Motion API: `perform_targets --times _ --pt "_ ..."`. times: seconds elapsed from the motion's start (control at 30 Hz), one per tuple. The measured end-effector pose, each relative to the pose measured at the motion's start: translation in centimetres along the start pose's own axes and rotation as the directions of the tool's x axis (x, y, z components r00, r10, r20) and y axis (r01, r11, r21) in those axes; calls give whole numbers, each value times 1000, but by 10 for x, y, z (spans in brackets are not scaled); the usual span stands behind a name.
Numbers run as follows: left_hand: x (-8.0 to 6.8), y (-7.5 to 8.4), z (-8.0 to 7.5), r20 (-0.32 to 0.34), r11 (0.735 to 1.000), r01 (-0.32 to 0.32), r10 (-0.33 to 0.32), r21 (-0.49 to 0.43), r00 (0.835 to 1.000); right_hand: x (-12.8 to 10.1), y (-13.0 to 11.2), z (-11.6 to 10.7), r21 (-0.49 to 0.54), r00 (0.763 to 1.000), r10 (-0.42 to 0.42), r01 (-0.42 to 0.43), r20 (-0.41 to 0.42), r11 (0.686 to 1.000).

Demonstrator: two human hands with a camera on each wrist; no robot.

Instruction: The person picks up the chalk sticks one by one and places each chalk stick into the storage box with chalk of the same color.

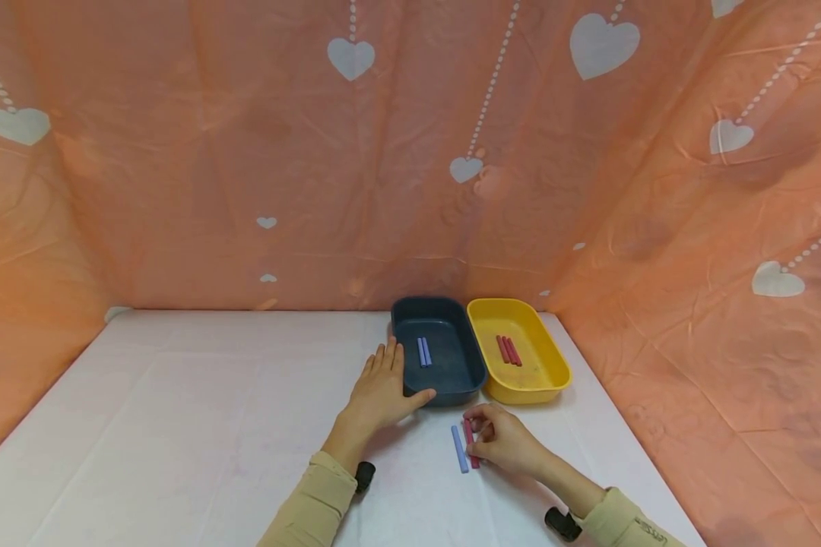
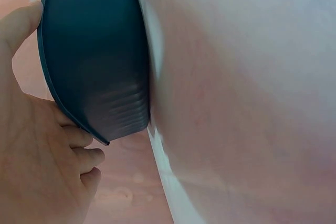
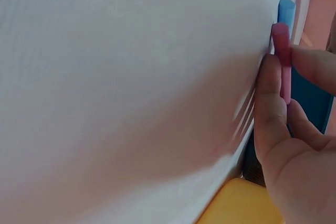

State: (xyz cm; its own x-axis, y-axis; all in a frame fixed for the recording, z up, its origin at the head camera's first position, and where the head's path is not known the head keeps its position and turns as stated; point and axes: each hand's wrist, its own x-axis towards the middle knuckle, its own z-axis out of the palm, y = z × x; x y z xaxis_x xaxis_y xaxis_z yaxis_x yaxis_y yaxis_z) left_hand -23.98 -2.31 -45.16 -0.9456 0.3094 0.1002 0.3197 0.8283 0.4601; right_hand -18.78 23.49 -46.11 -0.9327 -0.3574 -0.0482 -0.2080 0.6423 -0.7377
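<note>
Now right hand pinches short red stick.

A makeshift recording booth rather than a lived-in room: a salmon-orange fabric backdrop printed with white hearts is draped around three sides of a table under a white cloth, which carries only a dark blue plastic tray and a yellow plastic tray

Your left hand lies flat, fingers straight and thumb out; your right hand has its fingertips curled into a pinch.
</note>
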Motion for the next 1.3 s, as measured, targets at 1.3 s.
perform_targets --times 1.3 --pt "1 2 -2 10 1000 4 -4 -4 1000 -4 -15 -25 159 987 12 13 -158 987"
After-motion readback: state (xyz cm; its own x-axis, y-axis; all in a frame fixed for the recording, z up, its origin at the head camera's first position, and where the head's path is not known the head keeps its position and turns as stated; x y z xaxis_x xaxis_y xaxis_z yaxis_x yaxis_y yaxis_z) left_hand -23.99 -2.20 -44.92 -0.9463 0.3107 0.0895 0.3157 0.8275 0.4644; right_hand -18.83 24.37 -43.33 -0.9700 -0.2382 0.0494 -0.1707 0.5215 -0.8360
